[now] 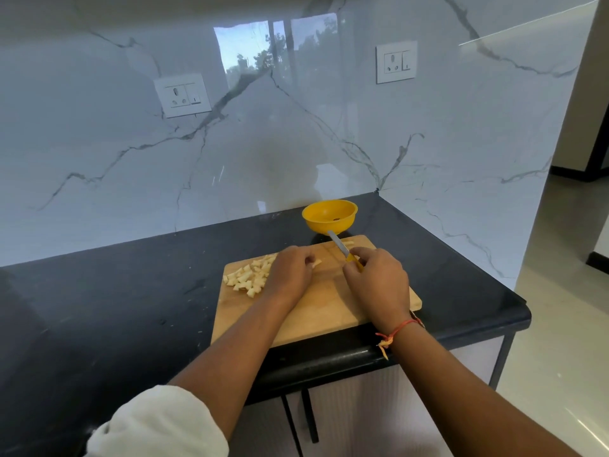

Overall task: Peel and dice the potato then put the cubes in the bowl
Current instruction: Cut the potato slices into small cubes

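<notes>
marble wall (296, 143), white with grey veins, stands behind everything. below it runs the dark counter (131, 291), ending in a corner at the right.

one wooden cutting board (329, 311) lies on the counter near the front edge, its long axis running left to right and skewed a little, so the far right corner sits close to the bowl.

two bare forearms reach over the board, the left one coming out of a rolled white sleeve (158, 423). the left hand (291, 275) is knuckles up at the board's middle, fingers curled down and pinning a pale potato strip (317, 262), whose end pokes out to the right of the fingertips. the right hand (379, 282) is closed round the yellow handle of the knife.

one yellow bowl (316, 225) stands upright on the counter just beyond the board's far edge.

two white wall sockets, one at the left (183, 95) and one higher at the right (396, 62).

one heap of potato cubes (250, 275) sits on the board's left part, touching the left hand's outer side; too many to count surely.

one knife (339, 244), its blade pointing away from the person and slightly left, tip overlapping the bowl's base from where i stand.

another potato strip (348, 242) lies just right of the blade.

one red thread (398, 329) circles the right wrist.
</notes>
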Tool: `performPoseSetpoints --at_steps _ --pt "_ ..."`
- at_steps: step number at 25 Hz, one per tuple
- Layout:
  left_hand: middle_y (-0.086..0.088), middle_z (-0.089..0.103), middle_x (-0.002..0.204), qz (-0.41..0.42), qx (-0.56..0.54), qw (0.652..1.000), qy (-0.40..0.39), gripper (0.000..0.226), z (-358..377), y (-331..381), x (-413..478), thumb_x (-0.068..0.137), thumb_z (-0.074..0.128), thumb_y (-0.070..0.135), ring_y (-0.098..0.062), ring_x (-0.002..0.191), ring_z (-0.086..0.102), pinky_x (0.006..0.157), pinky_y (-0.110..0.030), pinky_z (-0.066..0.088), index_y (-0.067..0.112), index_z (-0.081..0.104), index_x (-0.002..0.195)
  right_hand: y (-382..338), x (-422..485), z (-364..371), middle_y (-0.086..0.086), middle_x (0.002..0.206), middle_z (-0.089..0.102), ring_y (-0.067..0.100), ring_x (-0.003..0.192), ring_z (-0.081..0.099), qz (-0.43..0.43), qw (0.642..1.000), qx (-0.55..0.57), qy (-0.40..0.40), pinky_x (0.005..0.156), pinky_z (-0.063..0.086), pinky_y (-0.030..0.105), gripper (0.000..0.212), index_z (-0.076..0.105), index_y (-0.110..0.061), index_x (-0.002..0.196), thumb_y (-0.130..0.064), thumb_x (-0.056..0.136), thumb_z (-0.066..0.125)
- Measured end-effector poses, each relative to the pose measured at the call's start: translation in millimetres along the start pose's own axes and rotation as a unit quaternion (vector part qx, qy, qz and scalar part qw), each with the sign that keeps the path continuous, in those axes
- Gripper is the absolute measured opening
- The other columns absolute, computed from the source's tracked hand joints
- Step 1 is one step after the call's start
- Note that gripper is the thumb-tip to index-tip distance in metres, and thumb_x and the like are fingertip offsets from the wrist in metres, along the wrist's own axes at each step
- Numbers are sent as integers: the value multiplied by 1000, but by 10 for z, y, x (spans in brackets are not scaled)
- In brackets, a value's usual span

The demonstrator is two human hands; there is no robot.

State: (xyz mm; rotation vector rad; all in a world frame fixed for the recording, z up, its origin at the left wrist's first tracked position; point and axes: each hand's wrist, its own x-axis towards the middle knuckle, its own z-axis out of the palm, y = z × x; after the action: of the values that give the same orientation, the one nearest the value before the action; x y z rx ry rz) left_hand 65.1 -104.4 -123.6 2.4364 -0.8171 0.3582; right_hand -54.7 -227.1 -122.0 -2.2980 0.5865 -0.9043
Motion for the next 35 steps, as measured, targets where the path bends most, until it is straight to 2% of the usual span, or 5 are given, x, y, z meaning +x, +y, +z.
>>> performPoseSetpoints --at_steps 5,12,19,24,35 --pt "0 72 102 -12 -53 998 29 15 -30 -31 -113 96 62 14 -14 95 64 81 -24 47 17 72 105 -65 -71 -7 -5 89 63 10 71 58 -52 996 -47 -57 63 56 29 28 73 -30 116 -35 93 58" --pt "6 71 89 -22 -105 993 41 16 -35 -34 -105 91 67 12 -10 88 64 80 -32 54 27 63 96 -102 -173 -23 -4 100 59 11 80 57 -103 986 -105 -79 71 54 27 30 69 -31 122 -39 97 57" --pt "5 73 86 -39 -124 991 39 20 -14 -65 -74 91 69 14 -9 86 66 73 -20 46 30 56 89 -171 -164 47 -3 96 59 11 80 55 -125 981 -127 -74 71 52 26 30 71 -26 118 -40 98 55" --pt "5 71 85 -40 -126 990 48 16 6 -87 -58 90 71 15 -9 84 65 75 -26 51 24 59 94 -126 -197 33 -2 96 58 12 79 55 -129 983 -116 -63 71 53 27 28 71 -24 119 -35 97 57" --pt "3 73 88 -47 -117 991 38 18 -18 -59 -69 89 73 14 -8 86 67 70 -12 41 24 58 92 -153 -51 197 -1 93 54 12 81 53 -178 961 -184 -99 75 53 26 27 73 -23 113 -32 102 50"
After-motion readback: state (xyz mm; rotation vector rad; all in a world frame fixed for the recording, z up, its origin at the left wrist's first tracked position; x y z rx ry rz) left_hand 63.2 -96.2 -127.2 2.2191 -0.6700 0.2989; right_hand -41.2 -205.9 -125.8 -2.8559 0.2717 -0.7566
